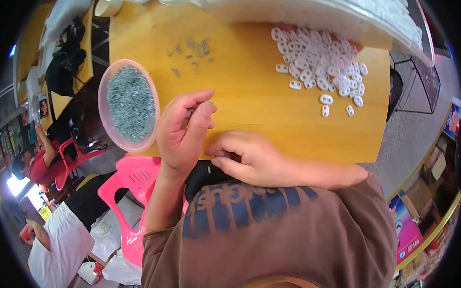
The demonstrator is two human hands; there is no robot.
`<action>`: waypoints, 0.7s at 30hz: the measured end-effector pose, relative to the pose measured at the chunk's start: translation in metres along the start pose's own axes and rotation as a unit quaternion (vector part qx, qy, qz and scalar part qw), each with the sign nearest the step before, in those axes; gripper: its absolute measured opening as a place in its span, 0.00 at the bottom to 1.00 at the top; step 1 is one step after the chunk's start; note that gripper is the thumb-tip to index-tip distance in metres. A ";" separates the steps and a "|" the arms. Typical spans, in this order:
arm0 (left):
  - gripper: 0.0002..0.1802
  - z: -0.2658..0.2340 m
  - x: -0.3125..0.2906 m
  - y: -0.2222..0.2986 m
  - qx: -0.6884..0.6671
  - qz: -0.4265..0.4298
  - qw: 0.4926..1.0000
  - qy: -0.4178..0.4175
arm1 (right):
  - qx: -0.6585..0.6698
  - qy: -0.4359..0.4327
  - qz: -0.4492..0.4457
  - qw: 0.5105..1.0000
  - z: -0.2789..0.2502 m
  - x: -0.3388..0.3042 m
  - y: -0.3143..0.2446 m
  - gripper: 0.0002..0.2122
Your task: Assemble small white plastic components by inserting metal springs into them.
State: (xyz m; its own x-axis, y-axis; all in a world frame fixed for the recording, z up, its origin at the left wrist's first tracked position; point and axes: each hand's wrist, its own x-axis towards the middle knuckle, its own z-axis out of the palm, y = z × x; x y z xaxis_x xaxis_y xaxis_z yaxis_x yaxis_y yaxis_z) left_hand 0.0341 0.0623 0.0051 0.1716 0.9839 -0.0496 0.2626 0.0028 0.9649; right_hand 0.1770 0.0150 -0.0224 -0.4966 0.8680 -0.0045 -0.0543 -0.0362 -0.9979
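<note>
At the table's near edge, my left hand (186, 130) is raised with its fingers curled in and the thumb pressed to them. Whatever it may hold is hidden. Close beside it, my right hand (248, 156) is closed too, thumb against bent fingers, its contents out of sight. A pink oval bowl (103, 106) full of small grey metal screws (131, 104) stands left of my left hand. Several loose screws (195, 49) lie farther back. At the far right spreads a pile of white oval plastic pieces with two holes (314, 58).
A large clear plastic bin (296, 14) holding more white pieces spans the far side of the yellow table (243, 83). A pink plastic chair (132, 191) stands at the left. Other people sit farther left, and shelves with boxes (422, 191) line the right.
</note>
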 end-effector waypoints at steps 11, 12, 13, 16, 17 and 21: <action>0.10 0.032 0.026 0.010 0.233 0.072 0.949 -0.199 | -0.111 -0.079 -0.113 0.984 0.004 -0.015 0.010 0.06; 0.11 0.037 0.032 0.012 0.268 0.141 0.928 -0.216 | -0.121 -0.079 -0.119 0.982 0.004 -0.016 0.011 0.06; 0.11 0.042 0.037 0.011 0.270 0.143 0.927 -0.218 | -0.131 -0.078 -0.124 0.980 0.004 -0.017 0.011 0.06; 0.12 0.059 0.046 0.008 0.286 0.200 0.911 -0.219 | -0.117 -0.079 -0.114 0.983 0.002 -0.019 0.010 0.06; 0.12 0.064 0.047 0.006 0.305 0.214 0.903 -0.215 | -0.117 -0.077 -0.115 0.983 0.002 -0.018 0.009 0.06; 0.13 0.073 0.047 0.004 0.344 0.216 0.891 -0.203 | -0.123 -0.085 -0.111 0.983 0.002 -0.018 0.010 0.06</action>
State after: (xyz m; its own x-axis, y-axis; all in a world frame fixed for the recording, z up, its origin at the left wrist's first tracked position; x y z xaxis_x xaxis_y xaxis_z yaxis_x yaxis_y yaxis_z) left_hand 0.1121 0.0961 -0.0125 0.6901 0.7210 0.0633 0.5854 -0.6074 0.5369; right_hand 0.1840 -0.0020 -0.0326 -0.6352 0.7446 0.2054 0.0224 0.2835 -0.9587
